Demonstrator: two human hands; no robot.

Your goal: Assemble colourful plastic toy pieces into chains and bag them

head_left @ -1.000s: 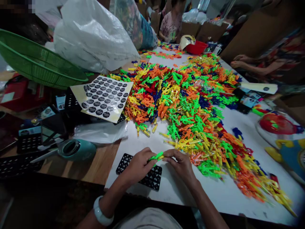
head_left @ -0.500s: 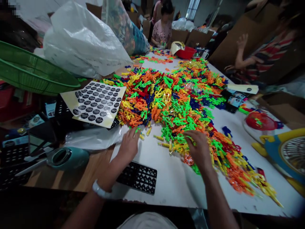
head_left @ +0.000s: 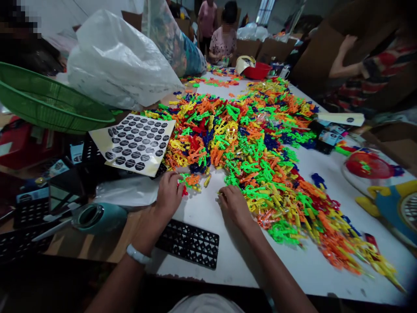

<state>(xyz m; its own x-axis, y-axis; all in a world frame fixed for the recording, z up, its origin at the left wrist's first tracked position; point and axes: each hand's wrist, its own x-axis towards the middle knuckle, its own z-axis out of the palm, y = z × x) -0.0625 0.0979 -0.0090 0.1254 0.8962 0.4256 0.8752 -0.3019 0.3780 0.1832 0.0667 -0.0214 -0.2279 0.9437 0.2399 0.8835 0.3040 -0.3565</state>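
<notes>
My left hand (head_left: 169,196) is curled at the near edge of the heap, its fingers closed on small plastic figures (head_left: 192,180); red, green and orange bits show at the fingertips. My right hand (head_left: 235,206) is just to the right, low over the white tabletop, fingers pinched together; what they hold, if anything, is hidden. Beyond both hands spreads a large heap of bright plastic figures (head_left: 257,152) in green, orange, yellow, blue and red. In front of my left wrist lies a black perforated tray (head_left: 195,244). A short yellow piece (head_left: 207,181) lies between the hands.
Left are a sticker sheet (head_left: 137,141), teal jar (head_left: 97,219), green basket (head_left: 48,102) and white plastic bag (head_left: 117,65). A red strainer (head_left: 368,165) and a blue-yellow fan (head_left: 394,204) stand right. Co-workers (head_left: 223,43) are at the far end and at right (head_left: 374,71).
My right hand has moved left, from the heap's near side to bare tabletop close to my left hand. Red and orange pieces now show by my left fingertips. The view has shifted slightly.
</notes>
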